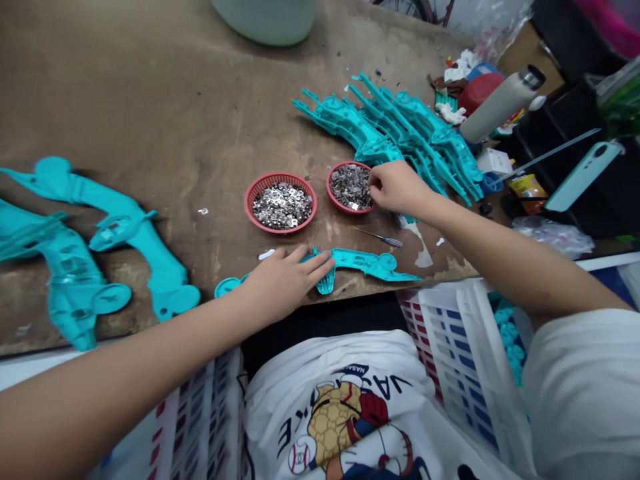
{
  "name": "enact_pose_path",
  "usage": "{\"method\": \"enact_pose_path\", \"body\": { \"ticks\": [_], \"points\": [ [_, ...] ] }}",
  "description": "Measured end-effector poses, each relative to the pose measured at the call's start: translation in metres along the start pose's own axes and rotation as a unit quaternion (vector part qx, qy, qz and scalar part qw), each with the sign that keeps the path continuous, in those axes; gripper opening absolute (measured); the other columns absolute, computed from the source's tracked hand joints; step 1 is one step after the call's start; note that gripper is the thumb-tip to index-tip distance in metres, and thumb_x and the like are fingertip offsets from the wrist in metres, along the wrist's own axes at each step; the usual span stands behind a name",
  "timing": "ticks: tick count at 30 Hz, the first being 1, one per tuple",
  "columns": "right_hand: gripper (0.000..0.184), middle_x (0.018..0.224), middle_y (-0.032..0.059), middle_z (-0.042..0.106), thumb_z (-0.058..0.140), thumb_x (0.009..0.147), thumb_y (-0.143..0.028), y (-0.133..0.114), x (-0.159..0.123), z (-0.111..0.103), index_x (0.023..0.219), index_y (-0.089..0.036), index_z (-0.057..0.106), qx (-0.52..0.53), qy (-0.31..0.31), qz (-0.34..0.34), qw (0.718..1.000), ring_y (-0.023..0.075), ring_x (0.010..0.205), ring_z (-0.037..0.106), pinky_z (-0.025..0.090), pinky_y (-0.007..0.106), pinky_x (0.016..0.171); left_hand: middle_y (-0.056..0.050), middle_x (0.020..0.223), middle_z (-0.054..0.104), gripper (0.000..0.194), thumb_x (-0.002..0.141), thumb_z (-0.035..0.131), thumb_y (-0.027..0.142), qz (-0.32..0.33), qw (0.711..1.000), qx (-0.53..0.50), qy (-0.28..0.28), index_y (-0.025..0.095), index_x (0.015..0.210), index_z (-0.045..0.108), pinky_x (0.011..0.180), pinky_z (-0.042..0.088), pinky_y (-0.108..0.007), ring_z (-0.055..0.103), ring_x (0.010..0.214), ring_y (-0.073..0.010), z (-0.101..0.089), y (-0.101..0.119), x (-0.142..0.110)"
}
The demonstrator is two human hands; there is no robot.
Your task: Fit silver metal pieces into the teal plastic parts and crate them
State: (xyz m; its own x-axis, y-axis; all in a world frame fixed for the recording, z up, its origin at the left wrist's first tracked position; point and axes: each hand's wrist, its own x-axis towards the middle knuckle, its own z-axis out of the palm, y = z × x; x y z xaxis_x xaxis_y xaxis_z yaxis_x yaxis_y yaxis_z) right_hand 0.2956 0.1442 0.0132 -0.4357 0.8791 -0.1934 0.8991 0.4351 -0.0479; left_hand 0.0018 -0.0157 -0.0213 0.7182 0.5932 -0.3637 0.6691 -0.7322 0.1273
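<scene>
My right hand [399, 189] is at the rim of a small red basket [336, 175] heaped with dark metal pieces [350, 187], its curled fingertips among them. I cannot tell whether they hold any. My left hand [285, 283] lies palm down on a turquoise plastic moulded part [367, 263], fingers spread. A second red basket [260, 193] holds shiny silver metal pieces [281, 205]. A thin screwdriver [380, 237] lies between the baskets and the part. A heap of turquoise parts [395, 130] lies beyond my right hand, and several more [85, 227] lie far to the left.
All this lies on a worn wooden workbench [165, 113]. A pale green round container [265, 17] stands at its far edge. A steel-capped flask [500, 103] and assorted clutter sit at the right. White plastic crates [465, 360] stand below the near edge, one holding turquoise pieces [509, 340].
</scene>
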Motion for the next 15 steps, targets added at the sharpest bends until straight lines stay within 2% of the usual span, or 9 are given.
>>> {"method": "enact_pose_path", "body": {
  "ticks": [4,6,11,15],
  "points": [
    [0.037,0.123,0.0199,0.09,0.069,0.108,-0.025,0.01,0.002,0.002,0.135,-0.013,0.092,0.081,0.088,0.015,0.993,0.0389,0.113,0.081,0.062,0.048,0.108,-0.013,0.191,0.059,0.067,0.116,0.082,0.029,0.03,0.999,0.033,0.031,0.022,0.181,0.068,0.122,0.061,-0.056,0.064,0.166,-0.0458,-0.004,-0.003,0.003],
    [0.04,0.12,0.0184,0.091,0.076,0.106,-0.032,0.017,0.008,0.005,0.137,-0.015,0.093,0.121,0.113,0.008,0.986,0.0396,0.112,0.082,0.064,0.051,0.108,-0.015,0.189,0.062,0.062,0.115,0.084,0.032,0.043,0.997,0.049,0.044,0.019,0.175,0.072,0.123,0.058,-0.058,0.066,0.162,-0.0458,-0.003,-0.005,0.004],
    [0.034,0.108,0.0137,0.091,0.08,0.105,-0.037,0.022,0.013,0.004,0.125,-0.018,0.098,0.245,0.073,0.011,0.967,0.0365,0.103,0.083,0.068,0.053,0.105,-0.016,0.181,0.07,0.054,0.118,0.078,0.033,0.052,0.995,0.059,0.063,0.019,0.169,0.076,0.121,0.054,-0.059,0.068,0.158,-0.0458,-0.006,-0.008,0.006],
    [0.027,0.112,0.0111,0.092,0.088,0.103,-0.041,0.008,-0.016,0.001,0.119,-0.023,0.1,0.341,0.066,0.005,0.938,0.0354,0.107,0.084,0.069,0.052,0.106,-0.017,0.167,0.08,0.048,0.116,0.077,0.032,0.053,0.995,0.045,0.074,0.021,0.163,0.08,0.123,0.052,-0.058,0.069,0.156,-0.045,-0.01,-0.009,0.005]
  ]
}}
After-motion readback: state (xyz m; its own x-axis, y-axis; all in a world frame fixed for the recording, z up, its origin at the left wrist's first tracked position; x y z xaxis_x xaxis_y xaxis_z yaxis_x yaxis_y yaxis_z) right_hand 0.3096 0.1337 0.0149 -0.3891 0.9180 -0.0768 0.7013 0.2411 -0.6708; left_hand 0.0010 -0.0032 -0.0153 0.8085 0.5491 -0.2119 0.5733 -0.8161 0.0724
